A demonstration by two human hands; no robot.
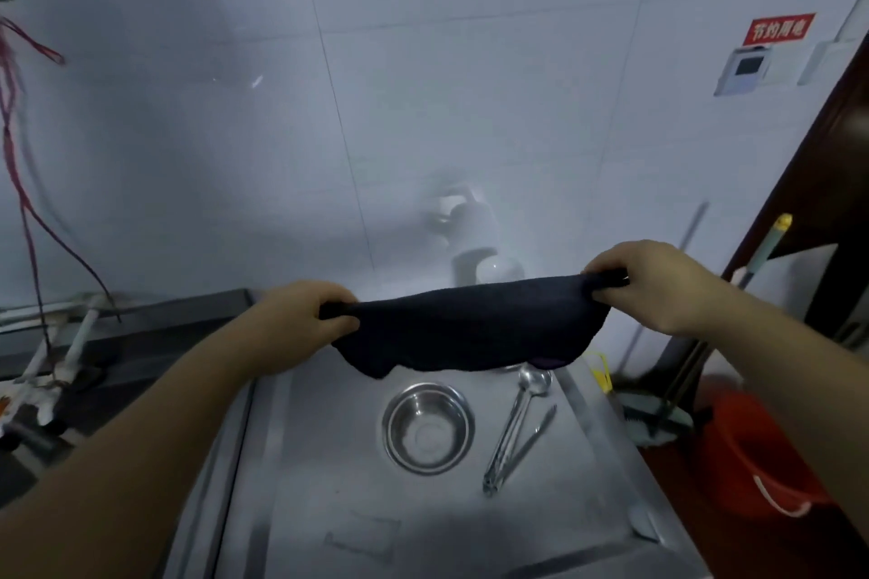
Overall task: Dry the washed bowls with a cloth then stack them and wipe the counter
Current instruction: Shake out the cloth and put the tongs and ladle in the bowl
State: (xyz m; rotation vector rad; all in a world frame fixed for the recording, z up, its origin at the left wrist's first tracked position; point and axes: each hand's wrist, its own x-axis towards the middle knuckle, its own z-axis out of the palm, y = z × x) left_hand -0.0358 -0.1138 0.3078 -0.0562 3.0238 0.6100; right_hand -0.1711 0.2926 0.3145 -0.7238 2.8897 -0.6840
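Note:
A dark cloth (463, 327) hangs stretched in the air between my hands, above the steel counter (329, 461). My left hand (305, 317) grips its left end and my right hand (658, 284) grips its right end, fingers curled round the fabric. Below the cloth a steel bowl (428, 428) sits upright and empty on the counter. The rim of another bowl (510, 367) peeps out under the cloth's lower edge; the rest of it is hidden.
Steel tongs (519, 440) and a spoon (536, 378) lie to the right of the bowl. A tap (463, 244) juts from the tiled wall behind. A red bucket (757, 456) and mop handles stand on the floor at right. Pipes run along the dark ledge at left.

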